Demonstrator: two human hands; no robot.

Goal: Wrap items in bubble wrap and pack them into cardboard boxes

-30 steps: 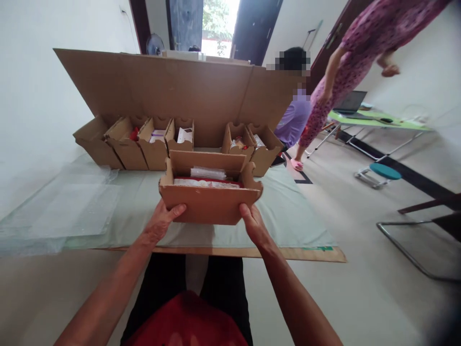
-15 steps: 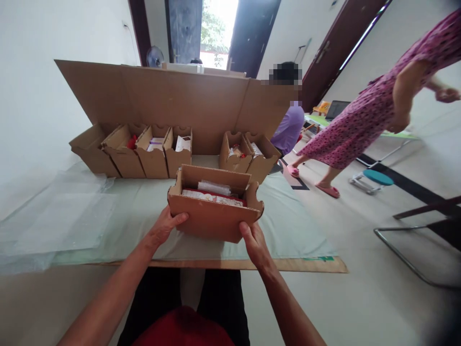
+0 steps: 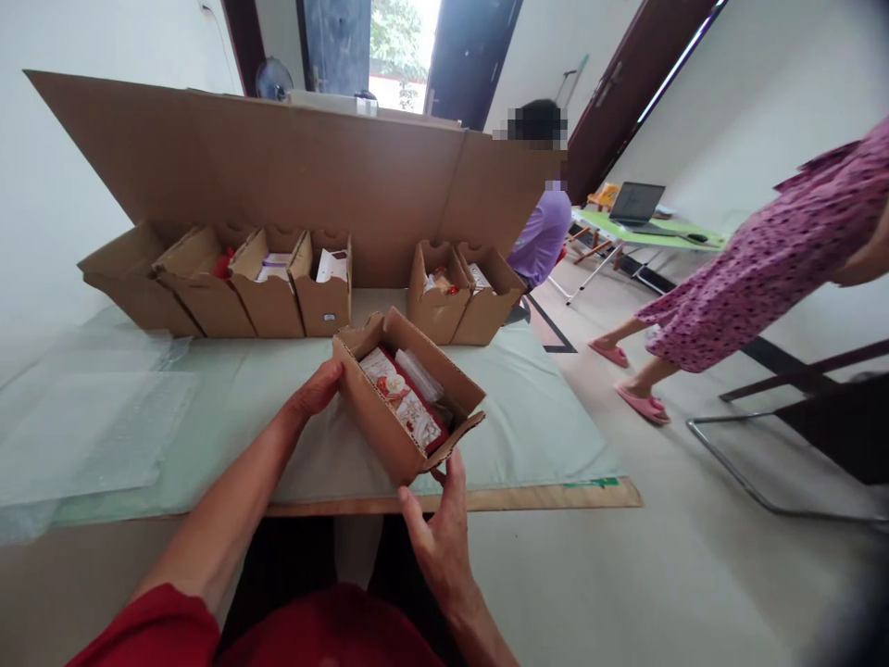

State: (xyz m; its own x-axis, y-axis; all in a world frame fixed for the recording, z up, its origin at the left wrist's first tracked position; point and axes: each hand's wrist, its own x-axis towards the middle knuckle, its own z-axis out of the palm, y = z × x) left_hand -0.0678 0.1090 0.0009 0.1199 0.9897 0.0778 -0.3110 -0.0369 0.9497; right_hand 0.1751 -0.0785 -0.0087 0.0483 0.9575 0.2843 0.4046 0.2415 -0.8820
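A small open cardboard box (image 3: 381,421) is turned at an angle in front of me, above the cloth-covered table. Inside it lie a red-and-white packet with a floral pattern (image 3: 406,396) and some clear plastic wrapping (image 3: 420,372). My left hand (image 3: 320,389) grips its left end, with most of the fingers hidden behind the cardboard. At the near right corner, my right hand (image 3: 439,537) holds the box between thumb and fingers, the thumb low on the corner and the fingertips against the end wall.
Several similar cardboard bins stand in a row behind, including a left one (image 3: 143,283) and a right one (image 3: 486,301). A tall cardboard panel (image 3: 312,176) rises behind them. Clear plastic sheets (image 3: 90,435) lie on the left. A person in a pink dress (image 3: 764,269) is at right.
The box has turned clockwise, its right end swinging toward me and tilting its contents into view. My right hand has moved nearer with it. The person in pink has moved right.
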